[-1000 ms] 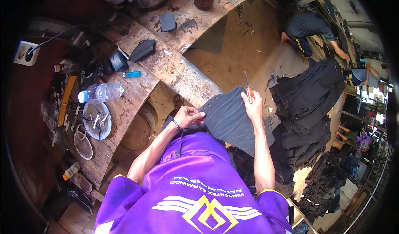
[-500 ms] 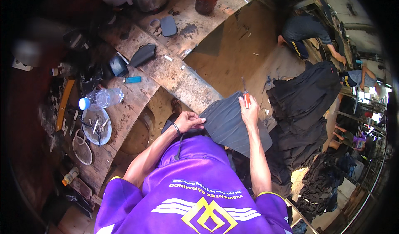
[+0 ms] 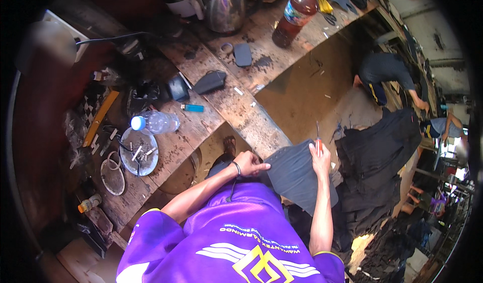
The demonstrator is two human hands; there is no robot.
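A dark grey piece of cloth is stretched between my two hands, over the end of a wooden plank. My left hand pinches its left edge, thumb along the border. At its right side, my right hand is closed round a small tool with an orange handle and grips the cloth too. The tool's thin metal shaft points up, away from me, and looks bent near the tip. Its exact kind cannot be made out. Part of the cloth's lower right lies behind my right wrist and forearm.
A plastic water bottle, a plate of cigarette butts and a blue lighter lie on the left boards. Farther off stand a metal kettle and a bottle of dark drink. Dark cloth is heaped at right; other people work beyond.
My view has shifted, so the scene sits lower and more to the right. Both hands keep hold of the cloth, and the orange-handled tool stays in my right hand.
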